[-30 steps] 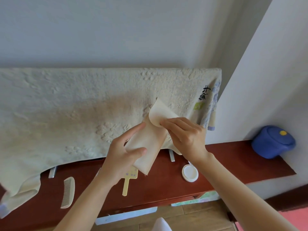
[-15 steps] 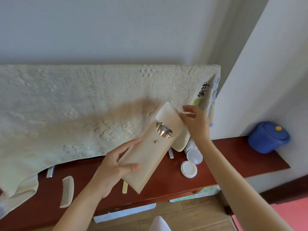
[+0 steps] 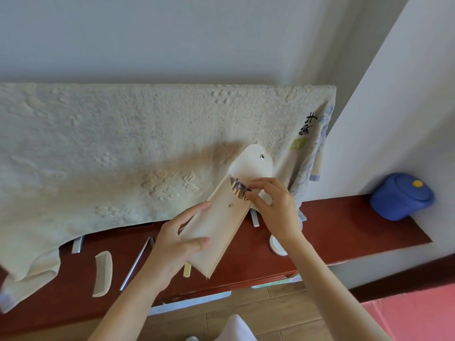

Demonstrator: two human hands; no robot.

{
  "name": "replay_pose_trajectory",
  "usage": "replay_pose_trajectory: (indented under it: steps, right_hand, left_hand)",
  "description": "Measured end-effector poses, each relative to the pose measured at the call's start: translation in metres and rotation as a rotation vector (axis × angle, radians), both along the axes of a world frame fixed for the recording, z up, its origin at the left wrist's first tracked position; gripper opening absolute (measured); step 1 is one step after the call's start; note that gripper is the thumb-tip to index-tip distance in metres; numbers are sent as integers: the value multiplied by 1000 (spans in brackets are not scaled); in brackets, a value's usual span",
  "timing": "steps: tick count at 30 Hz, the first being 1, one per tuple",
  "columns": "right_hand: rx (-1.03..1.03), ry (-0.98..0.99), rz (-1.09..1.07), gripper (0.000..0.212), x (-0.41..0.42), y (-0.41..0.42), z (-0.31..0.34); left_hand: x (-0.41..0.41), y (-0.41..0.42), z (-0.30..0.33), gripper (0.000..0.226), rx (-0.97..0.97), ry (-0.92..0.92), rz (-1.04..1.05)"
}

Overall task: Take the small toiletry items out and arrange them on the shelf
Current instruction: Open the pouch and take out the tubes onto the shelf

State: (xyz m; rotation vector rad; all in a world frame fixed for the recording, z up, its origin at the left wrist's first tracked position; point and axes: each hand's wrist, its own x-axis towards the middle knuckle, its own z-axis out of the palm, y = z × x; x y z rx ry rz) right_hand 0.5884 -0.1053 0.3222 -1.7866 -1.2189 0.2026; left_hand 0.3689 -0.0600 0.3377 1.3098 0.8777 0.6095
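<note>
While the left hand (image 3: 176,244) grips the lower part of a cream pouch (image 3: 221,222) with thumb and fingers curled around it, the pouch is held tilted above the red-brown shelf (image 3: 344,225), its flap open and pointing up to the right. At the mouth of the pouch the ends of some small metal tools (image 3: 239,190) stick out. The right hand (image 3: 275,207) is at this mouth, its fingertips (image 3: 249,197) bent and touching the tools; whether they already pinch one, I cannot tell. On the shelf lie a pale comb (image 3: 102,273), a thin metal stick (image 3: 135,263), a yellow flat stick (image 3: 187,269) partly hidden under the pouch, and a white round lid (image 3: 277,246). A blue pot (image 3: 402,196) stands at the right end. A cream towel (image 3: 110,156) hangs behind the shelf.
</note>
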Motion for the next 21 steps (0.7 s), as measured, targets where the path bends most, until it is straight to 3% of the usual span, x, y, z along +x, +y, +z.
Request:
replay_pose_trajectory:
  steps: [7, 14, 18, 21]
  right_hand:
    - [-74, 270, -25, 12, 7, 6, 11]
    - [105, 480, -29, 8, 29, 17, 37]
    - [129, 567, 91, 49, 13, 15, 36]
    - [189, 598, 106, 63, 1, 18, 32]
  left_hand:
    - [-1, 2, -2, 66, 23, 25, -34]
    - [-5, 4, -5, 66, 27, -6, 8]
    - [-3, 2, -5, 67, 30, -39, 64]
    - [0, 0, -5, 66, 40, -47, 71]
